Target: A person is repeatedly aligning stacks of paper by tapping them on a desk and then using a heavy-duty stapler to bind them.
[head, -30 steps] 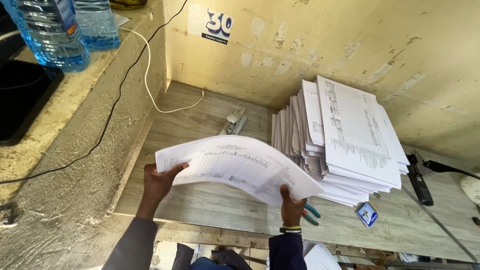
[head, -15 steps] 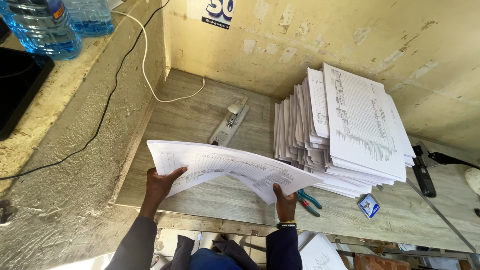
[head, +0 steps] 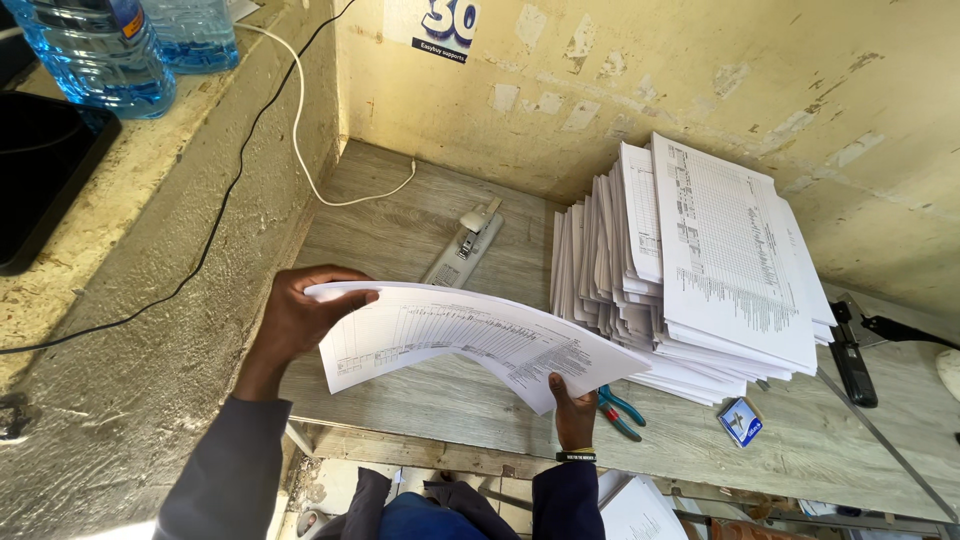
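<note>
Both hands are clamped on one sheaf (head: 470, 340) of printed sheets — the left hand (head: 300, 320) closes over its left edge, fingers curled on top at the corner, and the right hand (head: 574, 410) pinches the near right edge from below, thumb up against the paper. The sheaf is held in the air above the wooden table (head: 400, 230), bowed upward in the middle, with its right corner reaching toward the stack (head: 700, 270) without clearly touching it.

The stack sits on the right part of the table, close to the back wall — many stapled sets fanned and offset, the top one lying flat with a printed table on it. A grey stapler (head: 465, 245) lies on the table behind the sheaf, just left of the stack. A white cable (head: 310, 150) runs down from the ledge and loops across the table's far corner. A pair of pliers (head: 620, 410) with blue and red grips lies just right of the right hand, partly under the stack's near edge. A small blue box (head: 741, 421) sits near the stack's front corner. A black remote (head: 852, 350) lies further right. On the ledge at upper left stand two blue water bottles (head: 95, 55), and a black screen (head: 40, 170) rests beside them.
</note>
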